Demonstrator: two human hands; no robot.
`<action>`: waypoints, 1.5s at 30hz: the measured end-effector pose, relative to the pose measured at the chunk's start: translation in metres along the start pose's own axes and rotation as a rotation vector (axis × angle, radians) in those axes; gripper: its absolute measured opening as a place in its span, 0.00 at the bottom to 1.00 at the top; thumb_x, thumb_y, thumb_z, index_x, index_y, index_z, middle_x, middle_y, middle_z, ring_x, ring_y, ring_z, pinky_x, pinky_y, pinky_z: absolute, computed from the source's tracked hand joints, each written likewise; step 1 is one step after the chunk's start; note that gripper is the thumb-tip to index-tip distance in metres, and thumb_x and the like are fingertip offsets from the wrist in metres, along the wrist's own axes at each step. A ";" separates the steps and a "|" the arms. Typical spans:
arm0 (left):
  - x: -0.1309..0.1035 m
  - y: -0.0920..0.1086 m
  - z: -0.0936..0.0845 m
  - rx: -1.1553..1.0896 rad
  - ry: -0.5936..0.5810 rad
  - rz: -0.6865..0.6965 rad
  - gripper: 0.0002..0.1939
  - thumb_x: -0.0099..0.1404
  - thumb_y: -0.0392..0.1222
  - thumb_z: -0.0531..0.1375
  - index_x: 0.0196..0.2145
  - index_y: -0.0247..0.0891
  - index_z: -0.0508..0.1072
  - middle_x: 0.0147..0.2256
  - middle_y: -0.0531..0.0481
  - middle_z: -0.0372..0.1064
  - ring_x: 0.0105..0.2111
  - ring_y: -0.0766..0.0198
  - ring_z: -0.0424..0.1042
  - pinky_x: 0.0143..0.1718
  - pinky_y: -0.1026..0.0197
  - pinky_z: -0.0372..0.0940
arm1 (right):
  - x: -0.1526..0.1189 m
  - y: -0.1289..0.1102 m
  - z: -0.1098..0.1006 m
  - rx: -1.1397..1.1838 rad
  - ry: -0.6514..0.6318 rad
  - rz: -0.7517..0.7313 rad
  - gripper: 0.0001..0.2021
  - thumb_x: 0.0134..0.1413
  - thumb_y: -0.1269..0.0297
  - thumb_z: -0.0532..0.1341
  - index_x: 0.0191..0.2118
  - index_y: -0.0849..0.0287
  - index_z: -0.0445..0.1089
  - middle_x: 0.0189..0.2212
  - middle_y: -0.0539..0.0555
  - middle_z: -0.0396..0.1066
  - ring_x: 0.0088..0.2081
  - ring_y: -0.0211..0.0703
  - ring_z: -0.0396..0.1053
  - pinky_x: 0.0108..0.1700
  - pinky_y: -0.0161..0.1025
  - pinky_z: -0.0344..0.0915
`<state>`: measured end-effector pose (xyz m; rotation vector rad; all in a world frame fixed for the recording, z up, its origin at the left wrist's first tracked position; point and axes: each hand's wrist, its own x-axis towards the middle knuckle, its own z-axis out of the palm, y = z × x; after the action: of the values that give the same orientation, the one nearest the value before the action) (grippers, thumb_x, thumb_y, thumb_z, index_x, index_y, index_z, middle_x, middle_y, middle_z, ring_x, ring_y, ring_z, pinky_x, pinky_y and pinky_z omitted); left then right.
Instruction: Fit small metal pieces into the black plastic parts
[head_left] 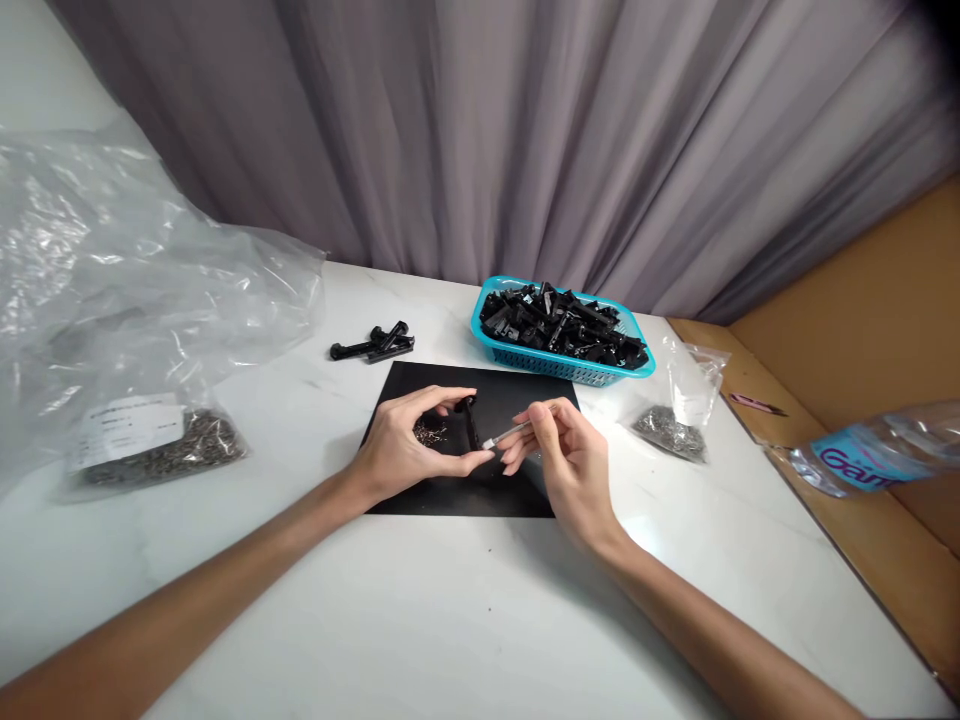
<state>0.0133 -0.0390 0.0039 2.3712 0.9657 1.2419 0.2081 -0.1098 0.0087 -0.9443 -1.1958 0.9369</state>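
Between the thumb and fingers of my left hand (pixel 401 440) a slim black plastic part (pixel 471 424) is held by its two ends, roughly upright. My right hand (pixel 571 458) pinches a thin, pale, pen-like tool (pixel 514 432). The tool's whitish tip points left and is close to the lower end of the black part; whether they touch I cannot tell. Both hands are over a black mat (pixel 465 500). A small heap of tiny brass-coloured pieces (pixel 431 433) lies on the mat, partly hidden behind my left hand.
A blue basket (pixel 555 372) full of black plastic parts stands behind the mat. Several similar parts (pixel 373 343) lie to its left. Bags of small metal pieces lie left (pixel 172 450) and right (pixel 670 432). A plastic bottle (pixel 862 460) and cardboard (pixel 885 300) are at the right.
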 end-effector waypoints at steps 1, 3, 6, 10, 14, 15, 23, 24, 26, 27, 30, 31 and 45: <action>0.000 0.000 0.000 -0.012 -0.003 -0.031 0.30 0.50 0.46 0.75 0.51 0.38 0.78 0.40 0.48 0.80 0.35 0.61 0.77 0.40 0.58 0.75 | 0.002 -0.001 -0.001 0.001 0.009 -0.002 0.14 0.71 0.53 0.57 0.37 0.58 0.67 0.27 0.51 0.77 0.24 0.38 0.74 0.28 0.38 0.74; 0.000 -0.001 0.000 -0.033 -0.009 -0.071 0.31 0.50 0.49 0.76 0.50 0.38 0.78 0.41 0.48 0.81 0.36 0.60 0.77 0.42 0.57 0.75 | 0.007 -0.003 -0.005 0.001 0.052 -0.005 0.16 0.72 0.51 0.55 0.36 0.57 0.65 0.29 0.51 0.77 0.25 0.38 0.74 0.30 0.37 0.74; 0.000 -0.001 -0.001 -0.047 -0.015 -0.068 0.30 0.50 0.51 0.75 0.49 0.38 0.78 0.39 0.48 0.81 0.36 0.59 0.78 0.43 0.56 0.76 | 0.014 -0.007 -0.014 -0.006 0.140 -0.012 0.18 0.73 0.49 0.53 0.33 0.56 0.61 0.30 0.52 0.78 0.27 0.39 0.75 0.32 0.38 0.73; 0.001 0.002 -0.002 -0.085 -0.022 -0.071 0.28 0.52 0.50 0.74 0.49 0.38 0.78 0.40 0.48 0.81 0.37 0.59 0.79 0.45 0.55 0.76 | 0.016 -0.010 -0.019 -0.005 0.135 0.005 0.19 0.73 0.48 0.52 0.33 0.55 0.60 0.27 0.50 0.76 0.24 0.38 0.71 0.30 0.37 0.70; 0.001 0.002 -0.004 -0.099 -0.053 -0.096 0.28 0.54 0.50 0.74 0.50 0.39 0.76 0.41 0.48 0.80 0.39 0.58 0.80 0.46 0.55 0.77 | 0.006 -0.015 -0.008 -0.232 0.049 0.017 0.19 0.72 0.49 0.53 0.34 0.56 0.67 0.26 0.49 0.70 0.26 0.37 0.65 0.29 0.35 0.61; 0.000 0.002 -0.005 -0.093 -0.061 -0.095 0.28 0.54 0.50 0.74 0.51 0.40 0.76 0.41 0.48 0.80 0.39 0.58 0.79 0.46 0.55 0.76 | 0.003 -0.015 -0.005 -0.312 0.016 0.010 0.18 0.72 0.49 0.55 0.34 0.56 0.69 0.27 0.49 0.70 0.28 0.37 0.65 0.30 0.36 0.60; -0.003 0.002 -0.002 0.184 -0.072 0.068 0.26 0.59 0.41 0.68 0.56 0.42 0.71 0.46 0.46 0.76 0.45 0.53 0.75 0.48 0.51 0.71 | 0.000 0.000 0.007 -0.486 -0.119 0.001 0.10 0.63 0.56 0.66 0.42 0.56 0.75 0.32 0.49 0.78 0.31 0.40 0.67 0.33 0.38 0.59; -0.003 0.002 -0.002 0.214 -0.070 0.083 0.26 0.60 0.41 0.68 0.56 0.42 0.71 0.46 0.46 0.75 0.45 0.53 0.75 0.48 0.50 0.71 | 0.002 0.001 0.006 -0.493 -0.116 -0.006 0.08 0.63 0.57 0.65 0.42 0.56 0.76 0.32 0.49 0.79 0.32 0.41 0.67 0.34 0.38 0.59; -0.003 0.002 -0.002 0.234 -0.073 0.080 0.25 0.61 0.43 0.67 0.56 0.42 0.71 0.45 0.46 0.75 0.45 0.52 0.75 0.48 0.49 0.71 | 0.005 0.002 0.004 -0.502 -0.112 -0.022 0.07 0.63 0.58 0.66 0.42 0.56 0.77 0.33 0.49 0.79 0.32 0.41 0.66 0.35 0.39 0.59; -0.003 0.001 -0.002 0.226 -0.079 0.062 0.26 0.61 0.43 0.68 0.56 0.42 0.70 0.45 0.46 0.75 0.45 0.52 0.75 0.48 0.49 0.71 | 0.006 0.001 0.003 -0.500 -0.114 -0.026 0.07 0.62 0.59 0.67 0.41 0.55 0.77 0.33 0.49 0.79 0.32 0.41 0.65 0.35 0.39 0.59; -0.004 -0.003 -0.004 0.125 -0.106 -0.034 0.29 0.60 0.44 0.69 0.58 0.44 0.69 0.47 0.47 0.76 0.45 0.54 0.76 0.50 0.51 0.73 | 0.007 -0.003 0.001 -0.481 -0.130 -0.037 0.09 0.60 0.56 0.69 0.42 0.54 0.79 0.34 0.49 0.79 0.29 0.40 0.61 0.34 0.39 0.58; -0.004 -0.004 -0.005 0.064 -0.114 -0.073 0.29 0.60 0.45 0.70 0.58 0.45 0.69 0.48 0.47 0.76 0.46 0.54 0.77 0.50 0.51 0.73 | 0.006 -0.005 0.000 -0.476 -0.140 -0.048 0.09 0.59 0.55 0.69 0.42 0.53 0.79 0.34 0.49 0.79 0.29 0.40 0.60 0.34 0.39 0.58; -0.005 -0.010 -0.006 -0.169 -0.137 -0.171 0.31 0.59 0.48 0.72 0.58 0.46 0.68 0.53 0.46 0.74 0.53 0.54 0.76 0.57 0.50 0.71 | 0.006 -0.008 0.001 -0.367 -0.256 -0.041 0.09 0.65 0.55 0.64 0.39 0.55 0.74 0.33 0.49 0.71 0.28 0.37 0.59 0.32 0.36 0.59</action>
<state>0.0024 -0.0353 -0.0012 2.1624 0.9575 1.0397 0.2087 -0.1068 0.0178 -1.1060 -1.6378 0.8376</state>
